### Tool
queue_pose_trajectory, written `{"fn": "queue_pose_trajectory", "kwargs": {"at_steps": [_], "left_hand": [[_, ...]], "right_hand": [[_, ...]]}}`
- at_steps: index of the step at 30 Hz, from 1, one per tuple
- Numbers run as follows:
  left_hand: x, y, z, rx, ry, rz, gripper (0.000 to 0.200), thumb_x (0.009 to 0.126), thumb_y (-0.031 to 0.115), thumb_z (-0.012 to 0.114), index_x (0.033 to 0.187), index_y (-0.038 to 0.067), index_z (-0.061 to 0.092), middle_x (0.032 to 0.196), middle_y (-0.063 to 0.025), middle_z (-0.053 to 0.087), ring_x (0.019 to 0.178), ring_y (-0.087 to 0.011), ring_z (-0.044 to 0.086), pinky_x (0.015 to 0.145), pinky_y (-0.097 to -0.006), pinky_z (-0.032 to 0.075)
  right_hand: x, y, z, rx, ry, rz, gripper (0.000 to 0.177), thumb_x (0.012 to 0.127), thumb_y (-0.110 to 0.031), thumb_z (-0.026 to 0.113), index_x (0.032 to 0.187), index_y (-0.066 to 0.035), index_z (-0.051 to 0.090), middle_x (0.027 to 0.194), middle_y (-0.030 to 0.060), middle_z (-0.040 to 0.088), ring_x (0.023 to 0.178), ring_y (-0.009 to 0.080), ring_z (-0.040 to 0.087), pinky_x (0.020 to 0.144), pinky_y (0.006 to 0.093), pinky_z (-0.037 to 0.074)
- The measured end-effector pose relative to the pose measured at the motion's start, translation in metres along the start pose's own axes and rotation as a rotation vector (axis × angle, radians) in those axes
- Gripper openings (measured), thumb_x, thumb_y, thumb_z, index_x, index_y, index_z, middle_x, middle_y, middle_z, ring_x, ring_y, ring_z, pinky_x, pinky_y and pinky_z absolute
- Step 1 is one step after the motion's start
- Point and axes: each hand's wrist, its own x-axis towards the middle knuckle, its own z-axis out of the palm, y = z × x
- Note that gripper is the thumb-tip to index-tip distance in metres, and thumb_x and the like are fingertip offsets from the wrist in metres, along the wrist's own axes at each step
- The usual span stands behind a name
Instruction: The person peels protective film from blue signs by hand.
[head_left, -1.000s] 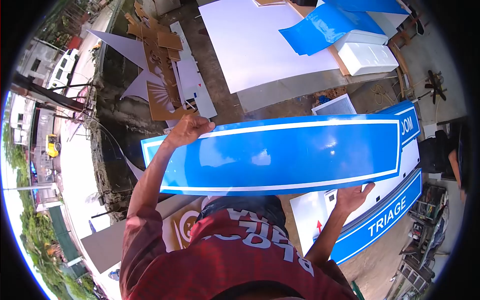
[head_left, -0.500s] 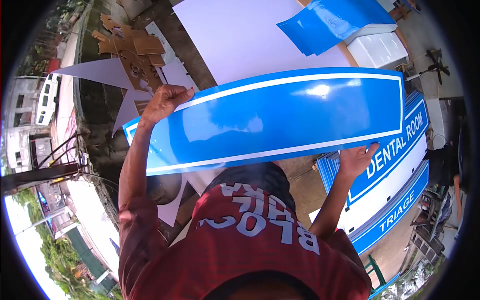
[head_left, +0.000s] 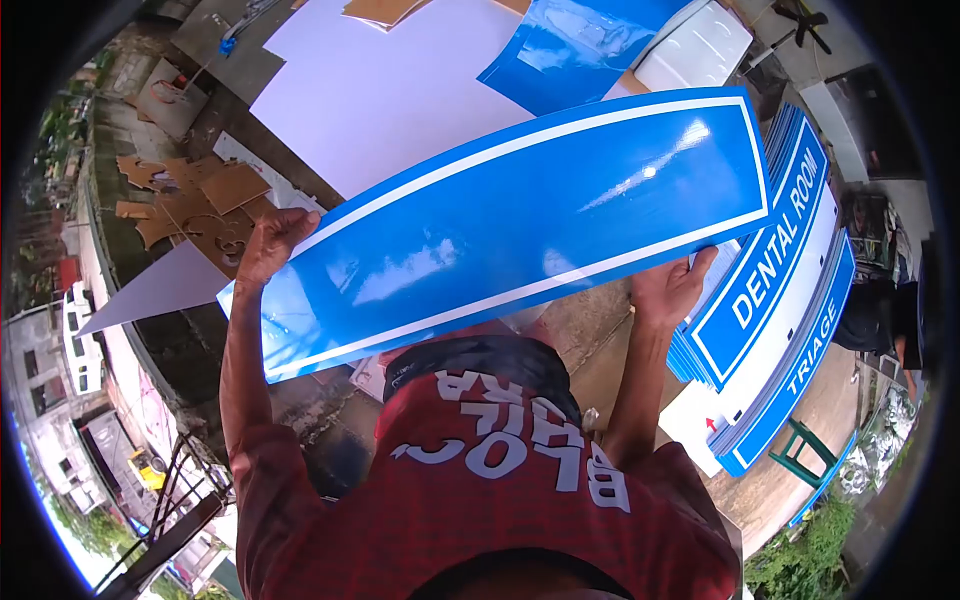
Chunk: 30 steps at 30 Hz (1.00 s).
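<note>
Panel (head_left: 515,235) stretching rightward from your left hand (head_left: 277,243), pinching its edge; right hand (head_left: 665,290) touching lower edge, fingers hiding behind, grip unclear; beyond right hand, DENTAL ROOM sign (head_left: 748,325) lying partly covered.

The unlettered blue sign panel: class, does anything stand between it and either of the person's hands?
Nothing visible does. The left hand grips the blue sign panel near its left end; the right hand, partly hidden, is at its lower edge. The DENTAL ROOM sign lies off to the right, not between them.
</note>
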Motion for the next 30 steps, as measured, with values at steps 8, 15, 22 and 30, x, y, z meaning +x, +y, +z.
{"fn": "queue_pose_trajectory", "kwargs": {"at_steps": [8, 15, 22, 30], "left_hand": [[0.127, -0.05, -0.054, 0.112, -0.164, 0.023, 0.054, 0.09, 0.058, 0.07, 0.071, 0.007, 0.072, 0.06, -0.0029, 0.06, 0.06, -0.0098, 0.053, 0.059, -0.0316, 0.041], [0.305, -0.141, -0.073, 0.377, -0.514, 0.083, 0.043, 0.098, 0.042, 0.066, 0.076, 0.005, 0.073, 0.082, -0.0155, 0.072, 0.08, -0.0245, 0.067, 0.08, -0.0424, 0.052], [0.426, -0.148, -0.053, 0.473, -0.727, 0.239, 0.043, 0.097, 0.043, 0.066, 0.081, 0.005, 0.077, 0.089, -0.0168, 0.075, 0.087, -0.0288, 0.072, 0.084, -0.0442, 0.055], [0.487, -0.155, -0.011, 0.484, -0.787, 0.441, 0.032, 0.096, 0.034, 0.067, 0.091, 0.005, 0.077, 0.095, -0.0142, 0.076, 0.09, -0.0292, 0.072, 0.088, -0.0433, 0.056]], "right_hand": [[0.009, 0.087, -0.014, -0.025, 0.096, -0.16, 0.067, 0.104, -0.059, 0.04, 0.15, -0.012, 0.046, 0.156, 0.0059, 0.045, 0.143, 0.0266, 0.037, 0.12, 0.0496, 0.023], [0.017, 0.218, -0.035, -0.012, 0.562, -0.418, 0.075, 0.097, -0.063, 0.052, 0.151, -0.013, 0.043, 0.156, 0.0074, 0.044, 0.139, 0.0293, 0.041, 0.117, 0.051, 0.029], [0.006, 0.297, -0.079, 0.074, 0.629, -0.43, 0.074, 0.09, -0.053, 0.07, 0.148, -0.013, 0.046, 0.154, 0.0127, 0.044, 0.14, 0.0357, 0.04, 0.115, 0.059, 0.031], [0.008, 0.314, -0.106, 0.03, 0.855, -0.306, 0.073, 0.095, -0.05, 0.065, 0.149, -0.009, 0.04, 0.154, 0.0157, 0.039, 0.145, 0.0374, 0.035, 0.119, 0.0618, 0.026]]}}
